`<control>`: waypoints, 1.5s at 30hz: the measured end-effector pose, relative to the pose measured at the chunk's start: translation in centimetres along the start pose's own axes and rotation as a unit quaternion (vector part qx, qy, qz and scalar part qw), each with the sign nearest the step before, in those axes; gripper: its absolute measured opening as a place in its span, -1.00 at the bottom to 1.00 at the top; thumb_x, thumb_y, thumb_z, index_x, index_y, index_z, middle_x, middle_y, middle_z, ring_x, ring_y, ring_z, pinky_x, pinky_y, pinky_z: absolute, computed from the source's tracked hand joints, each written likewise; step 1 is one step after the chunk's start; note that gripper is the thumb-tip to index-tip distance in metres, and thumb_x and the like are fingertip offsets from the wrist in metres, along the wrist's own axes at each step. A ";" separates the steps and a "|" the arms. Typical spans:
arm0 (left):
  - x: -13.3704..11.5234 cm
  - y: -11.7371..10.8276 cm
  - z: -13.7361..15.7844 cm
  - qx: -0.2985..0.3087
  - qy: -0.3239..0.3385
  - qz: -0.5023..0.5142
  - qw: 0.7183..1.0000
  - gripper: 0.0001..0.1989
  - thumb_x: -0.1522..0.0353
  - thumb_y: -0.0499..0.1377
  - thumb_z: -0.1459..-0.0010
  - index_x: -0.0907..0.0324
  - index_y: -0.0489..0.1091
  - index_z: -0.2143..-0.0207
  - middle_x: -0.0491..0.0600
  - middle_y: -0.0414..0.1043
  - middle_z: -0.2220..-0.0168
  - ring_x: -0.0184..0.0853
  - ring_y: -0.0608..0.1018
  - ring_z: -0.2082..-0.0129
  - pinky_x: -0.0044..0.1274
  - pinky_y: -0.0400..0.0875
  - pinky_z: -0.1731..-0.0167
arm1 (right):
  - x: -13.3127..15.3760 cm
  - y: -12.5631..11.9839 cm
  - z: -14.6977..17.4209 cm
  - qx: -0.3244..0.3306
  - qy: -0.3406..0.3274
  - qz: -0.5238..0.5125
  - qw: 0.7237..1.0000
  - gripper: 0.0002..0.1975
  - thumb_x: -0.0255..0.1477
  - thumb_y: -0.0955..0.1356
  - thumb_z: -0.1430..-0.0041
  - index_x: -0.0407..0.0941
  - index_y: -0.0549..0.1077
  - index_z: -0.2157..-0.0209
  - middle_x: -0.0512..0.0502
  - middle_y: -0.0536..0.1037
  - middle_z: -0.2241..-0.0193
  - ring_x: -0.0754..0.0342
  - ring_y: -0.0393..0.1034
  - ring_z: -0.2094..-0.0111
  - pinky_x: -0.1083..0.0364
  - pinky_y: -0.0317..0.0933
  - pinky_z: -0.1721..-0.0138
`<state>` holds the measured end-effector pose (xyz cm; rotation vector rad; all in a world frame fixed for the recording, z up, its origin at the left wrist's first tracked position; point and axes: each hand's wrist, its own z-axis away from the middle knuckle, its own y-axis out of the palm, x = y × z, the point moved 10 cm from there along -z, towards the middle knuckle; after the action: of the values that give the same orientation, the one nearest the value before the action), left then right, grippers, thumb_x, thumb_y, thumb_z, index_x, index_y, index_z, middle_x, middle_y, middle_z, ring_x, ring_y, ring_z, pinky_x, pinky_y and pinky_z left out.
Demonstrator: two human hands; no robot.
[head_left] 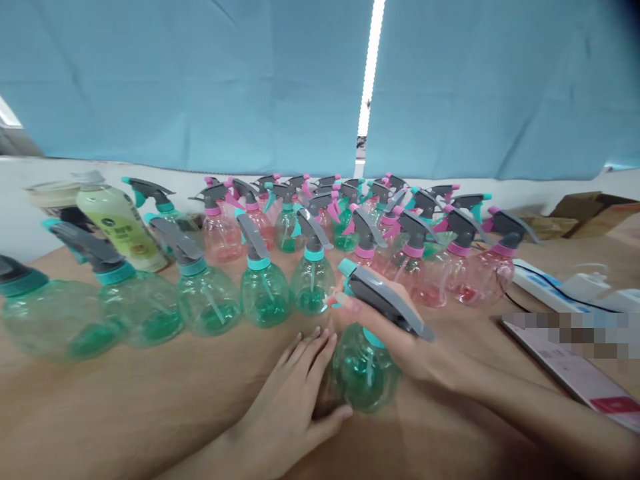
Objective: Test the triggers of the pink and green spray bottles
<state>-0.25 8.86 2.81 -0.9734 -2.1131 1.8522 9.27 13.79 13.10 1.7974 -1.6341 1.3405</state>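
Note:
A green spray bottle (pixel 363 380) with a grey and teal trigger head stands in front of me. My right hand (pixel 395 320) is wrapped round its neck, just under the trigger head, with some blur at the fingers. Beside the bottle's left side, my left hand (pixel 300 380) is spread low over the table, its thumb close to the bottle's base; whether it touches the bottle I cannot tell. Beyond the hands stands a row of green spray bottles, the nearest being one with a teal collar (pixel 313 280). Pink spray bottles (pixel 430 280) stand to the right of that row.
More pink and green spray bottles crowd the back of the wooden table (pixel 150 413). At the left are a light-green labelled bottle (pixel 120 227) and a cup (pixel 55 197). A phone (pixel 565 367), a white power strip (pixel 550 287) with cables and a cardboard box (pixel 590 213) lie right.

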 end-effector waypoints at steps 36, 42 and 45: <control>-0.1 0.3 -0.6 0.036 -0.003 -0.036 0.999 -0.49 0.18 0.11 -0.26 0.22 0.25 -0.19 0.17 0.16 -0.27 0.01 0.27 -0.22 -0.10 0.21 -0.14 | -1.5 0.1 -0.3 0.046 0.054 -0.102 0.992 -0.63 -0.44 0.30 -0.15 0.04 0.41 -0.02 0.01 0.53 0.33 0.13 0.38 0.48 0.10 0.34 0.40; 0.0 0.4 -0.5 0.036 -0.003 -0.037 0.999 -0.46 0.18 0.11 -0.27 0.21 0.21 -0.22 0.17 0.14 -0.28 0.02 0.25 -0.23 -0.09 0.20 -0.14 | -1.3 -0.4 -0.3 0.020 0.046 -0.072 0.996 -0.65 -0.52 0.29 -0.09 0.00 0.44 0.06 0.05 0.44 0.46 0.14 0.27 0.52 0.10 0.27 0.40; -0.2 0.2 -0.5 0.031 0.002 -0.046 0.998 -0.49 0.17 0.11 -0.28 0.20 0.23 -0.21 0.16 0.14 -0.28 0.00 0.26 -0.23 -0.12 0.19 -0.15 | -1.3 -0.4 -0.4 0.020 0.044 -0.073 0.996 -0.68 -0.54 0.29 -0.06 -0.02 0.46 0.13 0.02 0.44 0.40 0.12 0.28 0.47 0.09 0.25 0.37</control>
<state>0.23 9.17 2.77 -0.8518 -2.0477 1.8581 9.65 14.95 12.37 1.8154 -1.4122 1.3754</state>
